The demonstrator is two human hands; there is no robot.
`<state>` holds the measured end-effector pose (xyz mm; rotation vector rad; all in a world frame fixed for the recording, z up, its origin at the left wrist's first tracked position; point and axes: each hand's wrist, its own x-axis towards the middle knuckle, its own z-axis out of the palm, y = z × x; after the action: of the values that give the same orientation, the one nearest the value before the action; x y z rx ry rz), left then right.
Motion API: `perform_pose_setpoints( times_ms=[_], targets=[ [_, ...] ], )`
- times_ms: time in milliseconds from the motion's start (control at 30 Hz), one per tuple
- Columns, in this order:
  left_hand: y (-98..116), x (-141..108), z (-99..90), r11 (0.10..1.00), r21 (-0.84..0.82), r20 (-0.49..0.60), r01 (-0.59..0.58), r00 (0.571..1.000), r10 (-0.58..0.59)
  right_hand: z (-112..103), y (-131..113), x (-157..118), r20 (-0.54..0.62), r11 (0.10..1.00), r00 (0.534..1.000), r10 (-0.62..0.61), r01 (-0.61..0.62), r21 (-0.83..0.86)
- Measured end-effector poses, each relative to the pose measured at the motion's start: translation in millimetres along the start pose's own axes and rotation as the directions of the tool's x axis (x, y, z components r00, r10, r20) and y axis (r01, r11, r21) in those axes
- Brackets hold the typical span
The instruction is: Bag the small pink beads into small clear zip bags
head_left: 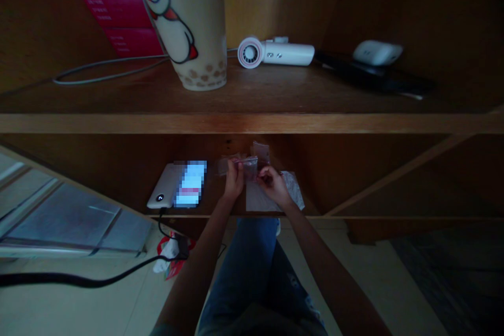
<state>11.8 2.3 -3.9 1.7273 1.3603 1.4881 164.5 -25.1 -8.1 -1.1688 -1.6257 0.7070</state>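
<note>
My left hand (234, 181) is closed on a small clear plastic bag (250, 167), holding it up over the lower shelf. Close by on the right, the fingers of my right hand (272, 182) are pinched together near the bag's edge; what they hold, if anything, is too small to make out. Beneath my hands lies a white paper sheet (258, 200). A crumpled, silvery-white packet (293, 189) rests partly on the sheet, beside my right wrist. Behind the bag, another clear packet (261, 151) lies toward the back.
Left of my hands are a lit phone (191, 184) and a white power bank (165, 186) with a cable. The upper shelf edge (252, 123) overhangs them, bearing a bubble tea cup (197, 21), a white handheld fan (283, 54) and a white case (378, 52).
</note>
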Motion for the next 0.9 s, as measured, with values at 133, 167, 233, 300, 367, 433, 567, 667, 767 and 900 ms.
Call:
perform_pose_setpoints(
  times_ms=[133,167,233,300,367,433,567,667,767,900],
  targets=[
    [-0.4,0.8,0.2,1.000,0.010,-0.004,0.013,1.000,-0.013,-1.3,-1.9,1.0,0.019,0.998,0.999,-0.047,0.048,-0.036],
    [-0.5,0.9,0.3,1.000,0.010,-0.009,0.013,1.000,-0.013,-1.3,-2.2,1.2,0.029,0.997,0.998,-0.060,0.061,-0.036],
    [-0.8,1.2,0.6,1.000,0.003,-0.020,0.014,1.000,-0.013,-1.1,-2.3,1.6,0.047,0.996,0.996,-0.075,0.077,-0.041],
    [-0.7,1.2,1.1,1.000,-0.007,-0.026,0.014,1.000,-0.014,-0.7,-2.1,1.7,0.051,0.996,0.997,-0.066,0.069,-0.059],
    [0.0,1.0,1.9,1.000,-0.022,-0.019,0.002,1.000,-0.002,-0.9,-2.0,1.4,0.031,0.996,0.999,-0.044,0.046,-0.070],
    [1.7,0.5,2.5,0.998,-0.052,0.008,-0.031,0.999,0.031,-1.9,-2.5,0.8,-0.011,0.999,1.000,-0.011,0.011,-0.050],
    [6.4,-0.4,1.5,0.990,-0.098,0.055,-0.104,0.992,0.109,-6.2,-4.4,0.8,-0.155,0.997,0.985,0.078,-0.075,0.023],
    [9.0,-0.2,-1.5,0.992,-0.014,0.021,-0.126,0.992,0.127,-9.6,-4.2,2.4,-0.245,0.995,0.966,0.084,-0.093,-0.025],
    [10.8,0.4,-3.8,0.982,0.104,0.050,-0.157,0.987,0.153,-11.5,-0.5,4.2,-0.294,0.989,0.955,0.048,-0.087,-0.121],
    [13.5,0.6,-3.7,0.947,0.214,0.227,-0.238,0.955,0.189,-11.9,6.6,5.1,-0.284,0.970,0.959,-0.006,-0.064,-0.236]
  ],
)
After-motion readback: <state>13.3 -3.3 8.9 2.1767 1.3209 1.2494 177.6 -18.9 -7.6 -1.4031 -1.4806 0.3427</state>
